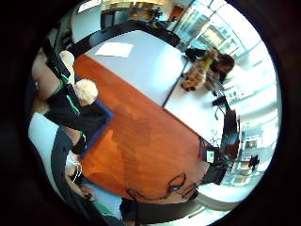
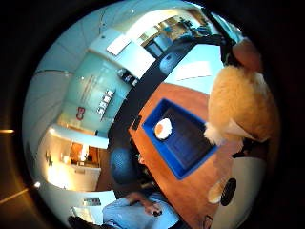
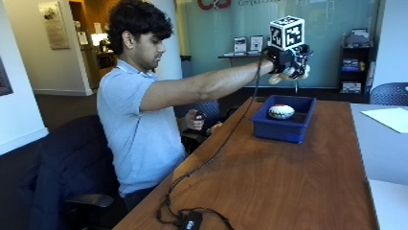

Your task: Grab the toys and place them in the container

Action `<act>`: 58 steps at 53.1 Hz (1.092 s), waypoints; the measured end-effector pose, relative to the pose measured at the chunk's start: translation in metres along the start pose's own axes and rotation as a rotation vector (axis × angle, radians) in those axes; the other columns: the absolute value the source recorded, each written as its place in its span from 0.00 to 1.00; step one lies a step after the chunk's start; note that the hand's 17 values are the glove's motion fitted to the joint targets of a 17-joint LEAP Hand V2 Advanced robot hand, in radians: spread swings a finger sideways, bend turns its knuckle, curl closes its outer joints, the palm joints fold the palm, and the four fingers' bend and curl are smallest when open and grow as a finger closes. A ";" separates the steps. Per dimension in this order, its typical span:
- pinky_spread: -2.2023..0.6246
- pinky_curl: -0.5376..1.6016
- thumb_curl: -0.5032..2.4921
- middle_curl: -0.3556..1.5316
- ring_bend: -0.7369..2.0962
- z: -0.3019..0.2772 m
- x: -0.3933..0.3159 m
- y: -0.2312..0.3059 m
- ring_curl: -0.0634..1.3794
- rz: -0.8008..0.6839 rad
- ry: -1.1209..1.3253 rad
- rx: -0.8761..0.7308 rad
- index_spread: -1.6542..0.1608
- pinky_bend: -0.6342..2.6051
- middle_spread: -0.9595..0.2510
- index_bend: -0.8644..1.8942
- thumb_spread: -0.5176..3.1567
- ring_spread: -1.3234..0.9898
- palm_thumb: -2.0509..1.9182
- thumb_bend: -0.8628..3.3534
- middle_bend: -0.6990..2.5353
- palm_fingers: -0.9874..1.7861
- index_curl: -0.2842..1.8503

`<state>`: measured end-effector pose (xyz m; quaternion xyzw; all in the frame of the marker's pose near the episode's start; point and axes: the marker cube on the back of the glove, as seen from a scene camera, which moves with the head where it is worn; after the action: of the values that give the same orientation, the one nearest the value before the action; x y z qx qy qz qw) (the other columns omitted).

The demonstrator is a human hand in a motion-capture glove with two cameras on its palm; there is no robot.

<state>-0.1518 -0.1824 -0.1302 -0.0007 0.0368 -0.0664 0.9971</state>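
While you sit at the wooden desk [image 3: 280, 177], your right arm is stretched out nearly straight at shoulder height, and your gloved right hand [image 3: 288, 61] hangs in the air above the blue container [image 3: 285, 125]. Your fingers are curled round a tan plush toy [image 2: 240, 107], which bulges pale from under the glove in the outside view and fills one side of the thumb side palm view, close against your palm. From that same view the container lies below the hand on the desk, open side up.

Inside it already rests a white rounded toy [image 3: 281, 111] with red marks, lying on the floor of the container toward its near wall. Further along the desk, on the grey part of the top, more brown and yellow plush toys [image 1: 201, 71] sit in a small heap, well apart from the container. A white sheet of paper [image 3: 390, 118] lies on that grey part too.

Your bare left hand [image 3: 196, 120] is held low beside the desk edge, gripping a small dark object.
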 end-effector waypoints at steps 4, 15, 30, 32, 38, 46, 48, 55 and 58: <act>0.66 0.46 0.42 0.51 0.72 0.023 -0.033 -0.008 0.42 -0.067 0.002 -0.049 0.79 0.59 0.81 0.37 0.47 0.49 0.73 0.31 0.40 0.62 0.21; 0.66 0.47 0.43 0.55 0.73 0.064 -0.072 -0.016 0.42 -0.108 0.087 -0.171 0.78 0.62 0.80 0.33 0.47 0.48 0.70 0.30 0.41 0.57 0.18; 0.74 0.44 0.33 0.49 0.56 0.071 -0.050 -0.002 0.31 -0.100 0.064 -0.222 0.75 0.58 0.78 0.39 0.52 0.51 0.54 0.21 0.34 0.30 0.21; 0.75 0.43 0.32 0.48 0.54 0.070 -0.043 0.001 0.29 -0.087 0.060 -0.216 0.75 0.56 0.78 0.38 0.52 0.51 0.54 0.21 0.34 0.30 0.21; 0.77 0.41 0.31 0.46 0.52 0.069 -0.023 0.009 0.27 -0.060 0.067 -0.218 0.74 0.54 0.78 0.38 0.52 0.52 0.53 0.20 0.32 0.32 0.22; 0.79 0.40 0.30 0.45 0.50 0.064 -0.001 0.018 0.25 -0.022 0.080 -0.216 0.74 0.52 0.78 0.37 0.53 0.52 0.53 0.20 0.31 0.33 0.23; 0.79 0.40 0.30 0.44 0.49 0.063 0.003 0.020 0.24 -0.016 0.076 -0.212 0.74 0.51 0.78 0.37 0.53 0.52 0.53 0.20 0.30 0.33 0.24; 0.79 0.40 0.29 0.44 0.48 0.057 0.021 0.031 0.24 0.001 0.081 -0.209 0.74 0.50 0.78 0.37 0.53 0.53 0.52 0.20 0.29 0.33 0.24; 0.80 0.40 0.29 0.43 0.47 0.057 0.026 0.034 0.23 0.008 0.077 -0.210 0.74 0.50 0.78 0.37 0.53 0.53 0.52 0.20 0.29 0.34 0.24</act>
<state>-0.1171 -0.1523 -0.0755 -0.1027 0.0817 -0.0581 0.9896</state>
